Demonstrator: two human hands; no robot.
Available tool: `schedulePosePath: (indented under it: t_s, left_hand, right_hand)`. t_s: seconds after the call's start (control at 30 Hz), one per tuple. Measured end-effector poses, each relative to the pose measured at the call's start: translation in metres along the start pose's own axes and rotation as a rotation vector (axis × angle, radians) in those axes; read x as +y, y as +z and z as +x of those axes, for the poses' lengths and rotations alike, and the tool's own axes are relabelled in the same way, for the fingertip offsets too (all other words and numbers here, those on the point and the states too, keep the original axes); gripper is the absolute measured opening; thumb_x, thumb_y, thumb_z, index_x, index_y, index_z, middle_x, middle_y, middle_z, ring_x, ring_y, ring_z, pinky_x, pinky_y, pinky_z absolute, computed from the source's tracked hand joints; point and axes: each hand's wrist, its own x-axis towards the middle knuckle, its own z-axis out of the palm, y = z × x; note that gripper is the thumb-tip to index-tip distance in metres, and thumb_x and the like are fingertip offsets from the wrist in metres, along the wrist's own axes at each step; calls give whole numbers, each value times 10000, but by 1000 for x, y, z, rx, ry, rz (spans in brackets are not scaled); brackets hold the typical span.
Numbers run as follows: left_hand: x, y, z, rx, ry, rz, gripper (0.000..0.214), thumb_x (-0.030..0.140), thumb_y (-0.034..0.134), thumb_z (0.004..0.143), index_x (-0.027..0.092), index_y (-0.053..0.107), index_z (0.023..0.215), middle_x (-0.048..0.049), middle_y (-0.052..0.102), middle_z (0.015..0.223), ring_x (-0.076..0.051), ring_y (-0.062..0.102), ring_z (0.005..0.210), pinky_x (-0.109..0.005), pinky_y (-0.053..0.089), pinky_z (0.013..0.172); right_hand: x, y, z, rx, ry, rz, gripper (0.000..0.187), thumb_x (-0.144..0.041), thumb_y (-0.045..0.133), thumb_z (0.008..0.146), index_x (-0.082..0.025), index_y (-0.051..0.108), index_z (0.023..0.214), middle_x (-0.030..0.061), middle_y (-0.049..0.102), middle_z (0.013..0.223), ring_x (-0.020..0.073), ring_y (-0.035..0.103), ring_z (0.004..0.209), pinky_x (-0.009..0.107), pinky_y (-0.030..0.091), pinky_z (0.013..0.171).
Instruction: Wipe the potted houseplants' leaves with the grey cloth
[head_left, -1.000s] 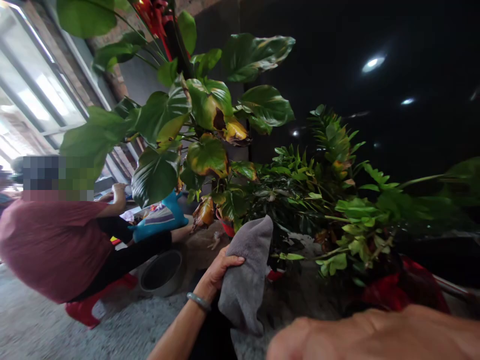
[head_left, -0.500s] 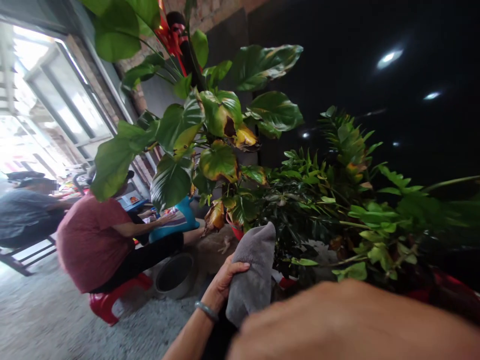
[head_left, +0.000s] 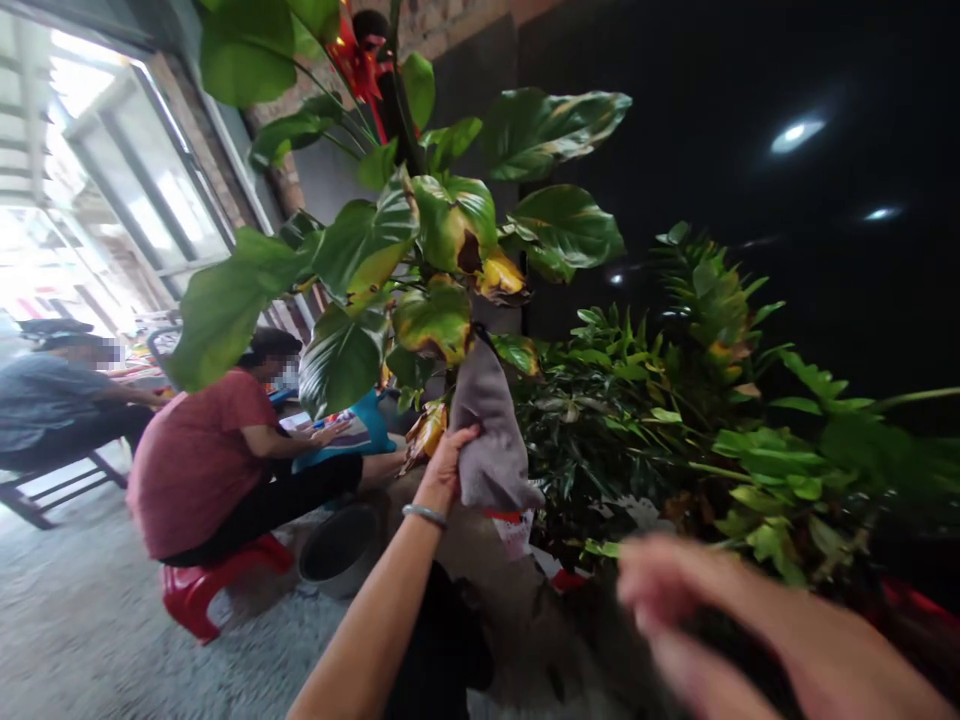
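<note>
We have a soft grey cloth (head_left: pixel 491 440) in our left hand (head_left: pixel 448 465), raised in front of the lower leaves of a tall plant with broad glossy green leaves (head_left: pixel 435 320). The fingers (head_left: pixel 466 434) of that hand are closed around the cloth's left side, with the thumb lying over its near face. The cloth narrows to a tip at the top, just by a leaf patched with yellow and brown; we cannot tell whether the two touch. Its lower end hangs loose, to the right of the hand. A pale grey-green bangle (head_left: pixel 425 516) circles our left wrist.

Our right hand (head_left: pixel 671 590) is at the lower right, near a low mass of dark green foliage (head_left: pixel 600 420) and well apart from the cloth. It is blurred, so we cannot tell how far its fingers are spread or whether they hold anything.

To our left, a person in a dull red shirt (head_left: pixel 206 455) sits leaning forward on a low red plastic stool (head_left: pixel 195 590), near a round grey bucket (head_left: pixel 311 575) on the rough grey floor (head_left: pixel 97 620). Farther left we see a second person in a blue-grey top (head_left: pixel 56 405). A dark glossy wall (head_left: pixel 712 130) with bright reflections stands behind the plants.
</note>
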Motion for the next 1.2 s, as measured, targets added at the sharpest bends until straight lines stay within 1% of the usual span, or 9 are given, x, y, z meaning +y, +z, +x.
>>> schedulePosePath:
  t_s: [0.17,0.3,0.47,0.6,0.73,0.83,0.97,1.1,1.2]
  left_hand:
    - [-70,-43,-24,-163,-338,202,317,141,777,522,139,663,818,-66,728,642,-224,669,539,-346,551,580]
    - [-42,-54,-39,-222,-288,143,338,140,786,513,122,691,838,-85,744,697,-236,690,594,-345,559,613]
    - [8,-21,-12,-66,-117,68,253,109,733,614,134,668,858,-52,729,700,-214,690,602,-335,563,648]
    - [-25,-22,-5,10,-143,233,237,92,737,576,135,642,789,-55,706,625,-205,651,520,-335,545,580]
    - [-45,-41,-22,-155,-299,377,284,127,777,502,128,671,765,-80,715,619,-229,653,537,-352,541,560]
    - [-14,-33,-21,-241,-198,349,372,144,809,492,129,695,845,-85,747,720,-230,676,588,-338,550,581]
    - [20,1,2,-82,-25,147,300,113,770,573,129,672,856,-42,726,678,-185,664,552,-307,557,606]
    - [-27,3,-1,27,-198,199,239,91,726,576,121,659,803,-40,706,607,-187,644,509,-328,553,598]
    - [-72,-24,-27,-158,-395,337,299,118,769,497,99,686,784,-85,718,616,-225,652,527,-343,534,562]
  right_hand:
    - [51,9,54,201,423,-44,635,-453,669,592,-197,614,1171,1,687,557,233,661,502,322,510,465]
    - [79,22,69,240,630,253,649,-433,705,617,-178,548,1192,29,718,596,218,670,490,250,434,365]
    - [83,36,86,295,497,482,496,-461,753,551,-205,622,955,3,695,556,171,623,437,256,473,401]
    - [94,41,94,377,401,472,463,-514,768,438,-210,656,768,13,685,527,187,603,426,305,498,428]
    - [104,36,91,410,398,439,403,-488,780,389,-198,671,646,12,657,457,161,556,372,279,457,404]
    - [107,30,86,402,401,419,374,-496,783,396,-193,659,577,6,632,422,130,514,342,247,410,375]
    - [110,27,82,427,403,409,391,-534,784,407,-208,617,547,-5,627,426,121,499,331,239,398,365]
    - [112,28,78,409,368,341,376,-547,766,456,-214,633,569,-2,632,445,154,529,367,264,417,377]
    - [113,24,76,401,359,312,364,-521,762,469,-201,657,607,11,647,470,156,543,383,263,426,389]
